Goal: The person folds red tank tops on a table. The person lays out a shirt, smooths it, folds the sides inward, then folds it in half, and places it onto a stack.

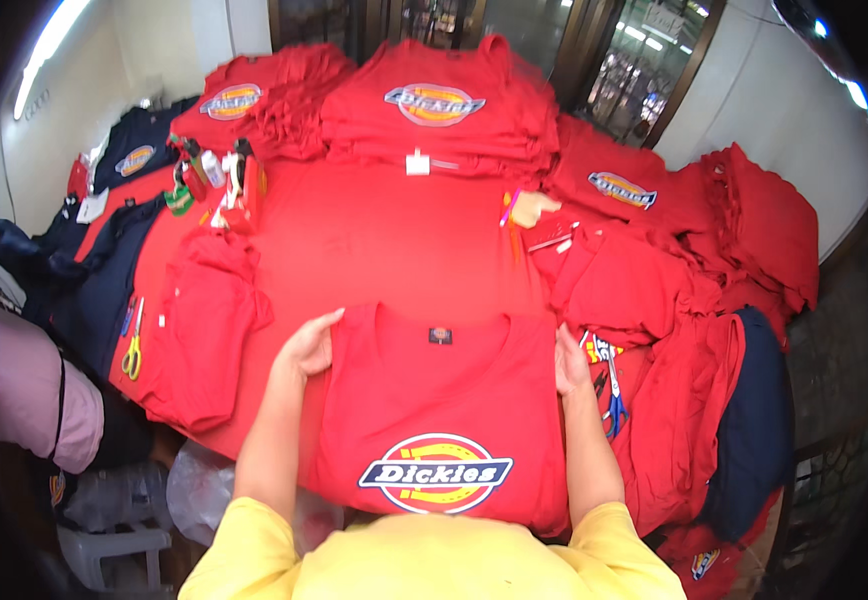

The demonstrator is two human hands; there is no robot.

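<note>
A neatly folded red T-shirt [444, 400] with a printed oval emblem [436, 472] lies in front of me, its neckline away from me and a dark label inside the collar. My left hand [309, 345] holds its left edge, fingertips close to the shoulder fold. On the opposite edge, my right hand [572, 362] holds the shirt the same way; some of its fingers are hidden by the cloth. Blue-handled scissors [615, 408] lie just right of my right hand, beside loose red shirts [624, 290].
Stacks of folded red shirts [439, 105] line the table's far side. Bottles [213, 170] stand at the back left; yellow-handled scissors [132, 357] lie near the left edge. Dark garments [751, 420] hang at the right. A person in a pink top [39, 385] is at the left, near a grey stool [114, 545].
</note>
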